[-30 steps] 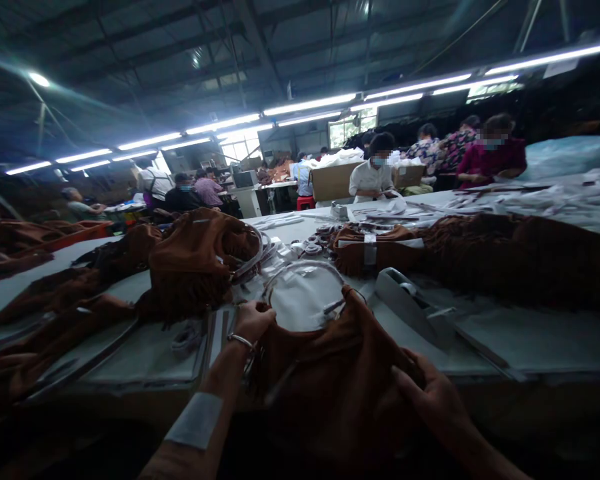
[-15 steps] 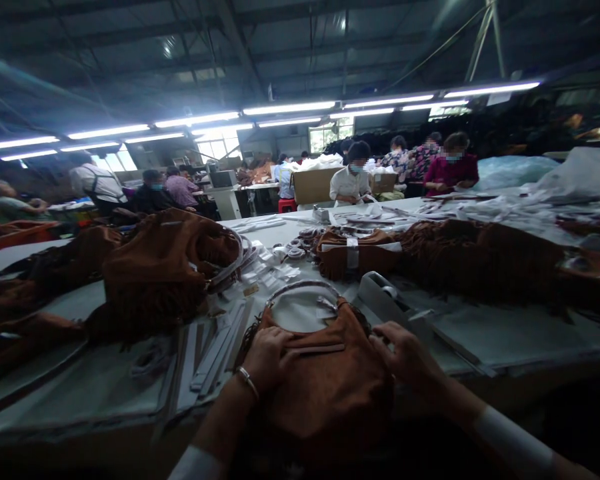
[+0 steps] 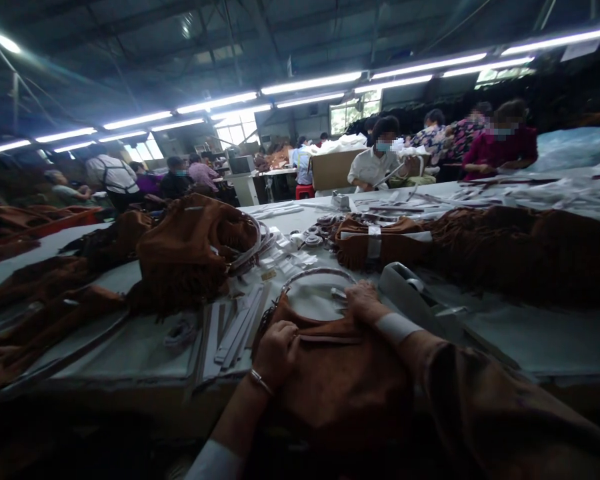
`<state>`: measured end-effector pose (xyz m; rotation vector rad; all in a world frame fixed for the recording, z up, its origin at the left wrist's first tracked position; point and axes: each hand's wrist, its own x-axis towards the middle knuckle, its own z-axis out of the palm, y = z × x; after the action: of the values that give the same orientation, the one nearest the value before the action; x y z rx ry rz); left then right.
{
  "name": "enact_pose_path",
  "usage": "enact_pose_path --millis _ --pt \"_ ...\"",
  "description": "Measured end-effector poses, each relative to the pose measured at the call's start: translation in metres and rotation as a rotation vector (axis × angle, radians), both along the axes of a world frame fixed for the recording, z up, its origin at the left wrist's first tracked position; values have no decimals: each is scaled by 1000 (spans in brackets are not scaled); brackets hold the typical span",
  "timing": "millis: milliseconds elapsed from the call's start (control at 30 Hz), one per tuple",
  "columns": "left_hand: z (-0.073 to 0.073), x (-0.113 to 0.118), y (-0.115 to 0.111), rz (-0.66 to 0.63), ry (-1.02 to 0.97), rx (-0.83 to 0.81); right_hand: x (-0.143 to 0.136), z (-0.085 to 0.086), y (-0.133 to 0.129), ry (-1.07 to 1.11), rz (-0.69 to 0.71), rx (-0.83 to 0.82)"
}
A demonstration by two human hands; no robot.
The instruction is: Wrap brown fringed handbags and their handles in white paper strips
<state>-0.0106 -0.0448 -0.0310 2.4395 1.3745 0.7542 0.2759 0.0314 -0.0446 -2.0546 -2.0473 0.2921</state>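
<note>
A brown suede bag [image 3: 337, 380] lies at the near edge of the work table [image 3: 505, 333], its wrapped hoop handle [image 3: 316, 275] pointing away from me. My left hand [image 3: 276, 352], a bracelet on its wrist, presses closed fingers on the bag's upper left corner. My right hand [image 3: 363, 301] reaches across to the bag's top edge at the right end of the handle; its fingers grip there. A brown sleeve covers my right forearm.
A grey tape dispenser [image 3: 414, 295] stands just right of the bag. More brown fringed bags [image 3: 190, 253] are piled left and a bundle [image 3: 380, 243] lies behind. White strips [image 3: 235, 327] lie to the left. Several people [image 3: 380, 163] work at the table's far side.
My right hand has moved from the bag's right side up to the handle's right end. The left hand stayed on the bag's upper left. The camera shifted.
</note>
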Motion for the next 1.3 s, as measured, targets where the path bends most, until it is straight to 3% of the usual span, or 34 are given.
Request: enact_pose_path --millis 133,367,500,733,967,1167,1300 --pt "-5 -10 2 130 -59 81 25 -10 -6 141 -63 105" --pt "-17 -10 3 120 21 184 55 -30 -16 397 -243 263" --pt "-24 -13 1 139 53 217 65 -30 -20 429 -282 296" --pt "-28 -12 -5 168 109 241 57 -22 -23 320 -191 174" --pt "-28 -11 -12 168 111 245 54 -11 -25 205 -205 88" --pt "-31 -11 -14 191 106 218 61 0 -45 3 -194 35" --pt "-31 -9 -14 202 97 195 60 16 -68 -146 -153 1"
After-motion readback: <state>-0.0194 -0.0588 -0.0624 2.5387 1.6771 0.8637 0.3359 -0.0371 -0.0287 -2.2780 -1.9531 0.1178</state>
